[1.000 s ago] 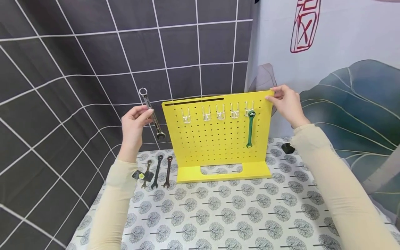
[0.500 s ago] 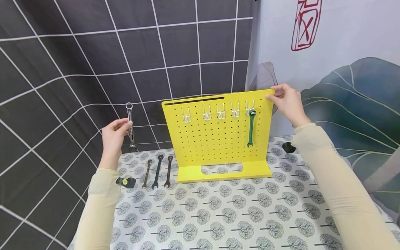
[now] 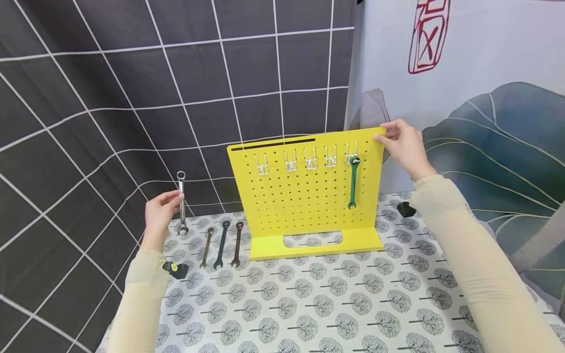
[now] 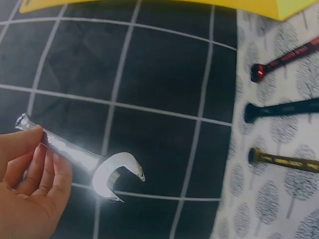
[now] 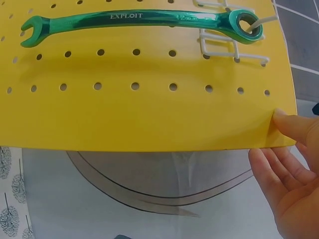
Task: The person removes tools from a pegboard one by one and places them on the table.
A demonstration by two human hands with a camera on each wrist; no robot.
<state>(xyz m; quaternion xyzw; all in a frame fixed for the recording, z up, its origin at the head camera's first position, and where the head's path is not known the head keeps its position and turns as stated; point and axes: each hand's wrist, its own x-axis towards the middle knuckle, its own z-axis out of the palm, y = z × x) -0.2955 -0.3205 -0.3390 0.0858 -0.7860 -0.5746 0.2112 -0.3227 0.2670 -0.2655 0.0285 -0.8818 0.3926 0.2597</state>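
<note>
My left hand [image 3: 160, 215] pinches a silver combination wrench [image 3: 182, 208] by its shaft, ring end up, at the left of the table. In the left wrist view its open end [image 4: 117, 174] points away from the fingers. My right hand [image 3: 403, 147] grips the top right corner of the yellow pegboard [image 3: 304, 206] between thumb and fingers. From the rightmost white hook [image 3: 350, 151] hangs a green wrench [image 3: 353, 184] marked EXPLOIT, its ring over the prong in the right wrist view. Several other white hooks [image 3: 311, 159] carry nothing.
Between the left hand and the pegboard lie a small brassy wrench [image 3: 206, 247], a dark wrench [image 3: 222, 245] and a dark reddish wrench [image 3: 237, 245], side by side on the tree-print tablecloth [image 3: 287, 309]. A dark gridded curtain [image 3: 247, 63] hangs behind.
The left hand has moved left, then the silver wrench has come down toward the table and turned more upright. The right hand has stayed on the pegboard corner.
</note>
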